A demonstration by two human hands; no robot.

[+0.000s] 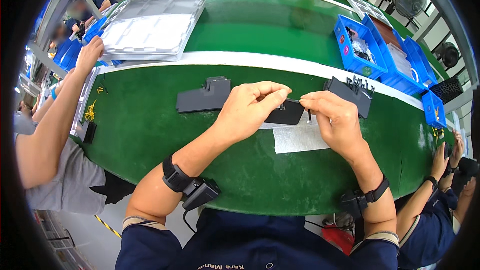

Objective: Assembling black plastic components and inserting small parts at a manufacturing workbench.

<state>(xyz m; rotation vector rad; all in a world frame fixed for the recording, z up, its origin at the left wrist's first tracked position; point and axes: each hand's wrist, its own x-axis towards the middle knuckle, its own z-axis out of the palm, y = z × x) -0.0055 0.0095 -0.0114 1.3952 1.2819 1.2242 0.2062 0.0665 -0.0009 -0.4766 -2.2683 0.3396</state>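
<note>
Pinching one black flat part (287,115) by its upper edge, with narrowly pressed fingertips of the left hand (247,107) and the right hand (337,117). Holding it over a white sheet (302,142), pointing its long axis probably from left to right, seeing it partly covered by fingers. Counting farther outward: one left dark pile (202,97), one right dark pile (352,99), four blue bins (356,64).

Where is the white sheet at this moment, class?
In the head view, the white sheet lies right of centre on the green tabletop, partly hidden by the right hand, near the black panel.
</note>
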